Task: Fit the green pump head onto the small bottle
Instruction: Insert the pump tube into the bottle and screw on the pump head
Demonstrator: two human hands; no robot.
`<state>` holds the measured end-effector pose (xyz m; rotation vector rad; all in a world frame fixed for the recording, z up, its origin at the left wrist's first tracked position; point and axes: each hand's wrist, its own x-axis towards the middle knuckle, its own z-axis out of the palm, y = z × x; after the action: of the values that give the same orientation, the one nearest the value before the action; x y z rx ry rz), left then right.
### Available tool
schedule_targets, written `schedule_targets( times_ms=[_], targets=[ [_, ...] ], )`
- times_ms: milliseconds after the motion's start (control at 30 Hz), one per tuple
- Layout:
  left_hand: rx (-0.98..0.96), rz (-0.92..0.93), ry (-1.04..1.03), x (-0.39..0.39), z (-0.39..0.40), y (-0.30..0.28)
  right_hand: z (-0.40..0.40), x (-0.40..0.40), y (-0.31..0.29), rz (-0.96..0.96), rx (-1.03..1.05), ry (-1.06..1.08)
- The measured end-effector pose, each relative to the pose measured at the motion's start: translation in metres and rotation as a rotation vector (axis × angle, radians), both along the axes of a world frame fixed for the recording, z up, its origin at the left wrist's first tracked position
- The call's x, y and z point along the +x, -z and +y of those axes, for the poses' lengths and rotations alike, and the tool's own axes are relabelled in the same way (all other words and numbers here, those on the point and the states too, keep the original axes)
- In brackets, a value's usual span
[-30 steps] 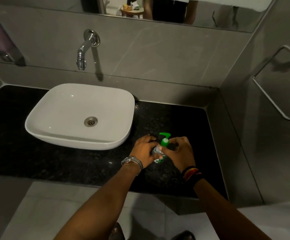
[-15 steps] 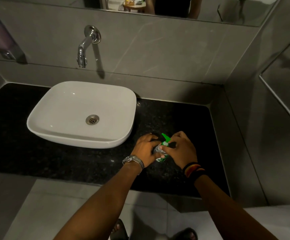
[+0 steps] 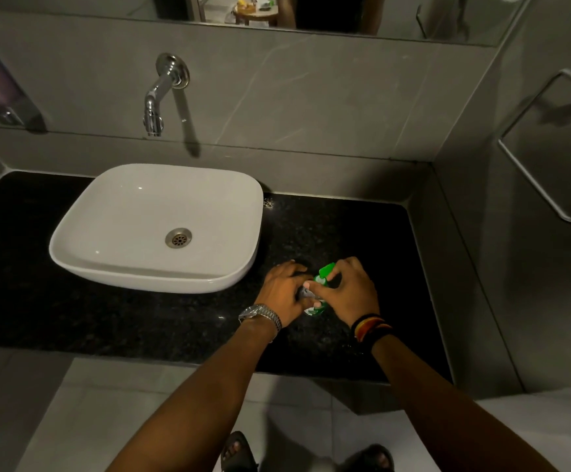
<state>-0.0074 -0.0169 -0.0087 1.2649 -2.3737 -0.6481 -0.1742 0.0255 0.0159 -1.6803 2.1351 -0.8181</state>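
The small bottle [image 3: 312, 305] stands on the black counter [image 3: 328, 229], right of the basin, mostly hidden between both hands; only part of its green and white label shows. My left hand [image 3: 286, 292] wraps around the bottle's body. The green pump head [image 3: 324, 274] sits at the bottle's top, its nozzle pointing up and to the right. My right hand [image 3: 350, 292] grips the pump head's collar with thumb and fingers. The joint between pump and bottle is hidden.
A white basin [image 3: 114, 267] sits on the counter to the left, under a chrome wall tap [image 3: 156, 100]. A soap dispenser [image 3: 1, 90] hangs at the far left. The grey side wall with a towel rail [image 3: 532, 178] closes in on the right.
The pump head's nozzle has turned from pointing right to pointing up and right, as my right hand twists it. The bottle stays in the left hand's hold.
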Motion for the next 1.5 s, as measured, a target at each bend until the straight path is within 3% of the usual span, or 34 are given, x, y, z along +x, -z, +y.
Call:
schedule_targets(
  times_ms=[133, 333, 467, 700, 867, 1000, 1500],
  targets=[
    [-0.002, -0.026, 0.014, 0.0, 0.0, 0.0, 0.005, -0.007, 0.008, -0.137, -0.018, -0.072],
    [-0.001, -0.005, 0.006, 0.0, 0.001, -0.002, 0.002, 0.003, 0.007, -0.016, 0.004, 0.05],
    [-0.01, -0.036, 0.026, 0.001, 0.0, -0.002, 0.008, -0.003, 0.01, -0.145, -0.015, -0.085],
    [-0.015, -0.044, 0.02, 0.001, 0.001, -0.003, 0.004, 0.0, 0.0, 0.02, -0.003, -0.018],
    [-0.011, -0.059, 0.017, 0.0, 0.002, -0.003, 0.01, -0.007, 0.001, 0.056, -0.045, -0.165],
    [-0.013, -0.066, 0.011, -0.001, 0.002, -0.002, 0.003, -0.001, -0.008, 0.138, -0.022, -0.088],
    [-0.034, -0.044, 0.003, -0.001, 0.003, -0.004, 0.002, -0.007, 0.006, -0.085, 0.027, -0.073]
  ],
)
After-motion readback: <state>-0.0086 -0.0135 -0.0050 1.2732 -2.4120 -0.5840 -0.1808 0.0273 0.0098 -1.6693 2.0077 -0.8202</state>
